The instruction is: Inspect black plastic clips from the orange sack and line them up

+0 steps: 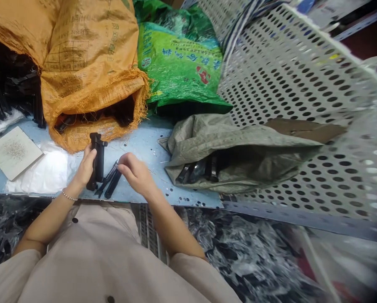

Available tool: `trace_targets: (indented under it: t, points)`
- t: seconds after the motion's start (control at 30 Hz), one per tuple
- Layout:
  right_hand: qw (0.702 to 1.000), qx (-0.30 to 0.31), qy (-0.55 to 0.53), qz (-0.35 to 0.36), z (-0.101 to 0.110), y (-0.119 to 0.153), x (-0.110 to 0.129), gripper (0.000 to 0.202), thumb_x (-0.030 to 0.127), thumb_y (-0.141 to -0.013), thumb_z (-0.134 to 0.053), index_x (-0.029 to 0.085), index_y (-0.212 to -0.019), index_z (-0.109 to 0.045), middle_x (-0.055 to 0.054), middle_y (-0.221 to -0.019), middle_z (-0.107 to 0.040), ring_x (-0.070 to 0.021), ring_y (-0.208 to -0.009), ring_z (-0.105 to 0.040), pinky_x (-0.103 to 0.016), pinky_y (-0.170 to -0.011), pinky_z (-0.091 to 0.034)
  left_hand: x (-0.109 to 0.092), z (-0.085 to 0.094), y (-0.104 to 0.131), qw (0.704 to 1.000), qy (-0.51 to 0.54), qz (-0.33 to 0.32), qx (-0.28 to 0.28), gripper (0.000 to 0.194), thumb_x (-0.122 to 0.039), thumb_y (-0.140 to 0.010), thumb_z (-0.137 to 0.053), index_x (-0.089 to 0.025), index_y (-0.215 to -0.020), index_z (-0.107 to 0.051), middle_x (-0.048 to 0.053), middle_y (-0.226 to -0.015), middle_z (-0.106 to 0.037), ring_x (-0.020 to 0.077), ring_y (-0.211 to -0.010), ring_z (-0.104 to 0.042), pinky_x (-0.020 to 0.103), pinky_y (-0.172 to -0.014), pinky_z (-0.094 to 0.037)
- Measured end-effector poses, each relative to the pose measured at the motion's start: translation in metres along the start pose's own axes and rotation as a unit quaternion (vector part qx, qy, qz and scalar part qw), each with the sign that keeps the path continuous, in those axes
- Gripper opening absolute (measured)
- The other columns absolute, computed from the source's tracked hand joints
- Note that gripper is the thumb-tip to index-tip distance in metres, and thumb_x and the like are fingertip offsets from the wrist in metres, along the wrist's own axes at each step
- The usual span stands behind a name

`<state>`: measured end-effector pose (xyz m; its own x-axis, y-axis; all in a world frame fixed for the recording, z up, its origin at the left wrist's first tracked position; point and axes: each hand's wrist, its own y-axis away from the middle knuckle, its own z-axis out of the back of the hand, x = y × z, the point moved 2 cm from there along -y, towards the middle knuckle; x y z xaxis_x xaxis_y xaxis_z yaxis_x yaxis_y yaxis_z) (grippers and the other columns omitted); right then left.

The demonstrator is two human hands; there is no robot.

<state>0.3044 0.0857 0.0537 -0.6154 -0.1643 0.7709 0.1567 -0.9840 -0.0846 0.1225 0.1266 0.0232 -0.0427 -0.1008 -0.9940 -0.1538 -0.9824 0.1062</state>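
Observation:
My left hand (pixel 86 166) is closed around a long black plastic part (pixel 97 162), which stands nearly upright over the blue work surface (pixel 144 139). To the right of it my right hand (pixel 134 171) has its fingers curled and pinched at the upper end of a dark bar-shaped piece (pixel 113 183). A thinner black piece (pixel 105 182) with a forked lower end lies slanted between the bar and the part in my left hand. My fingertips partly hide the upper ends of both slanted pieces.
An orange woven sack (pixel 94 88) opens toward me with black parts inside. Behind it sits a green bag (pixel 179 63). On the right, a grey sack (pixel 239 143) holds black parts beside a perforated crate (pixel 286 75). White plastic (pixel 54 168) and a square tile (pixel 14 153) lie left.

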Motion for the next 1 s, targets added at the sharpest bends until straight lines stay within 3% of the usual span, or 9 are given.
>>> trace_targets:
  t: [0.1,0.27,0.33,0.4,0.5,0.63,0.73,0.9,1.0]
  points:
    - [0.985,0.128,0.117,0.016,-0.044,0.011,0.004,0.04,0.051,-0.103,-0.041,0.02,-0.087,-0.061,-0.006,-0.084,-0.069,-0.0183,-0.077,-0.062,-0.028,-0.068,-0.038,0.001,0.003,0.0,0.998,-0.014,0.011,-0.062,0.041,-0.046,-0.102,-0.038,-0.022,-0.133,-0.052,0.007,-0.133,-0.062,0.0224,-0.129,-0.055,0.037,-0.113,-0.04]
    - [0.974,0.2,0.084,-0.061,-0.077,0.002,0.001,0.047,0.036,-0.108,-0.031,0.02,-0.077,-0.063,-0.003,-0.075,-0.069,-0.016,-0.072,-0.062,-0.025,-0.068,-0.036,0.018,0.021,-0.003,0.987,-0.113,-0.07,-0.09,0.045,-0.05,-0.098,-0.05,-0.021,-0.133,-0.05,0.011,-0.134,-0.061,0.025,-0.129,-0.054,0.04,-0.112,-0.04]
    - [0.974,0.196,0.082,-0.079,-0.066,-0.026,-0.005,0.048,0.037,-0.108,-0.032,0.02,-0.077,-0.065,-0.001,-0.073,-0.068,-0.0143,-0.071,-0.061,-0.023,-0.069,-0.037,0.036,0.028,-0.004,0.981,-0.164,-0.062,-0.086,0.041,-0.046,-0.098,-0.051,-0.02,-0.129,-0.053,0.013,-0.131,-0.062,0.0271,-0.126,-0.056,0.044,-0.11,-0.042]
    - [0.979,0.097,0.145,-0.105,-0.042,-0.068,-0.013,0.043,0.038,-0.109,-0.033,0.019,-0.092,-0.067,-0.003,-0.087,-0.071,-0.0136,-0.081,-0.062,-0.022,-0.074,-0.039,0.058,0.028,-0.002,0.978,-0.194,-0.019,-0.08,0.037,-0.041,-0.1,-0.045,-0.02,-0.129,-0.055,0.013,-0.125,-0.065,0.0278,-0.119,-0.061,0.046,-0.103,-0.047]
    - [0.96,-0.027,0.223,-0.168,-0.003,-0.136,-0.029,0.037,0.024,-0.108,-0.028,0.006,-0.127,-0.054,-0.022,-0.131,-0.058,-0.0199,-0.114,-0.054,-0.029,-0.089,-0.037,0.082,0.016,0.008,0.967,-0.243,-0.035,-0.064,0.038,-0.03,-0.097,-0.048,-0.019,-0.133,-0.054,0.014,-0.122,-0.066,0.0282,-0.116,-0.061,0.048,-0.102,-0.047]
    - [0.934,-0.023,0.258,-0.245,0.022,-0.182,-0.052,0.033,0.015,-0.103,-0.039,-0.005,-0.127,-0.05,-0.032,-0.121,-0.061,-0.0231,-0.11,-0.057,-0.036,-0.089,-0.038,0.09,0.009,0.017,0.956,-0.267,-0.107,-0.059,0.045,-0.02,-0.089,-0.057,-0.021,-0.134,-0.056,0.014,-0.126,-0.061,0.0267,-0.118,-0.058,0.048,-0.105,-0.046]
    - [0.933,-0.015,0.262,-0.248,0.03,-0.163,-0.058,0.03,0.026,-0.102,-0.048,0.005,-0.12,-0.058,-0.023,-0.112,-0.069,-0.0241,-0.101,-0.062,-0.035,-0.086,-0.04,0.08,0.018,0.016,0.967,-0.231,-0.1,-0.052,0.044,-0.022,-0.089,-0.058,-0.021,-0.133,-0.056,0.013,-0.125,-0.06,0.0246,-0.115,-0.059,0.046,-0.102,-0.048]
    - [0.942,-0.048,0.265,-0.198,0.017,-0.056,-0.038,0.037,0.041,-0.104,-0.04,0.017,-0.125,-0.058,-0.016,-0.116,-0.069,-0.0276,-0.1,-0.064,-0.036,-0.082,-0.043,0.042,0.001,0.003,0.999,-0.024,-0.048,-0.006,0.047,-0.034,-0.09,-0.062,-0.024,-0.135,-0.051,0.012,-0.135,-0.058,0.0215,-0.121,-0.059,0.04,-0.103,-0.048]
    - [0.977,-0.008,0.212,-0.005,-0.007,-0.002,-0.014,0.04,0.046,-0.103,-0.039,0.017,-0.114,-0.064,-0.015,-0.102,-0.071,-0.0267,-0.092,-0.065,-0.036,-0.081,-0.046,0.02,-0.019,-0.004,0.987,0.159,0.024,0.008,0.051,-0.043,-0.087,-0.066,-0.027,-0.131,-0.046,0.008,-0.131,-0.06,0.018,-0.106,-0.066,0.035,-0.091,-0.055]
